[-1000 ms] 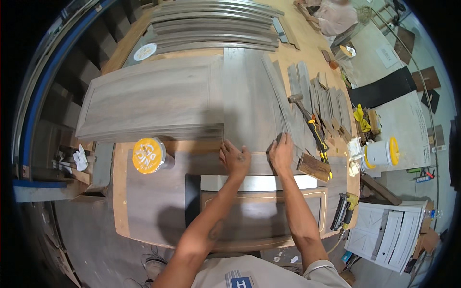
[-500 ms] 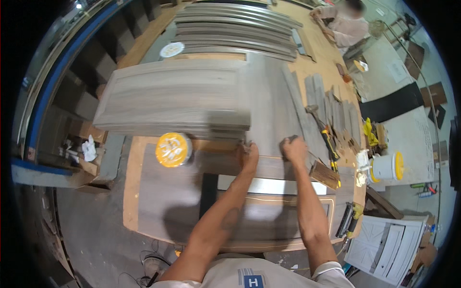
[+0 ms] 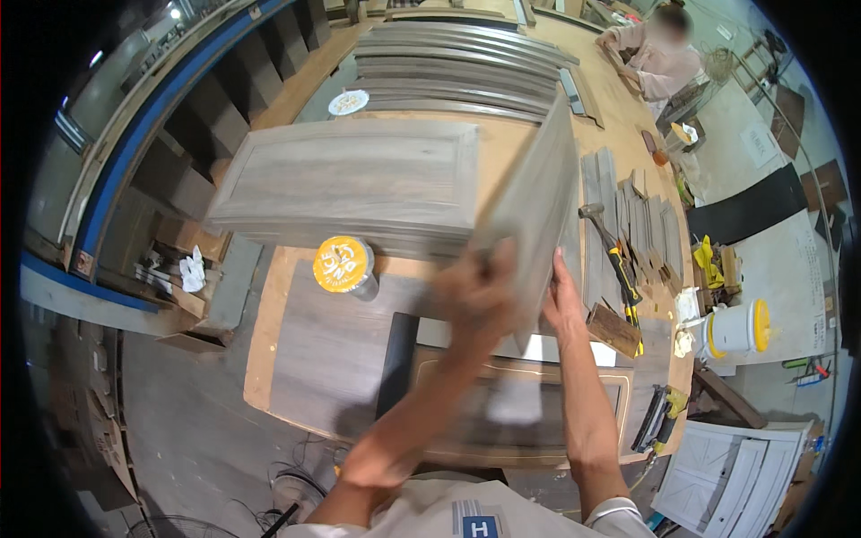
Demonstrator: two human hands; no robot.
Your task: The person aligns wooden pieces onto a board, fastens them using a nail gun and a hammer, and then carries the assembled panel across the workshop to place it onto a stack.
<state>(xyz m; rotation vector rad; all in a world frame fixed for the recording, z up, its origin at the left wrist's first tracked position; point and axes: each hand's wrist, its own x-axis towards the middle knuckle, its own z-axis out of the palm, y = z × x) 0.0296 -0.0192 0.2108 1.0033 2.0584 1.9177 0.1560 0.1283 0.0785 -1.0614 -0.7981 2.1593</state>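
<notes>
One long grey wood-grain panel (image 3: pixel 545 197) stands tilted on edge at the centre of the frame, over a wooden bench (image 3: pixel 262 363); whether its lower edge touches anything is hard to tell. The left hand (image 3: pixel 480 287) is a blur at the panel's left face, so its grip cannot be made out. The right hand (image 3: pixel 564 300) lies along the right side, fingers straight and pointing up the frame; whether it also clasps the edge is unclear. Left of centre, a flat stack of similar panels (image 3: pixel 354 170) lies, with a yellow-lidded tub (image 3: pixel 343 264) just below it. Right of centre are a hammer (image 3: pixel 617 258) and thin strips (image 3: pixel 632 220). The step appears to be lifting or turning the single panel; the next move seems to call for steady support on both faces, clear of the hammer.
</notes>
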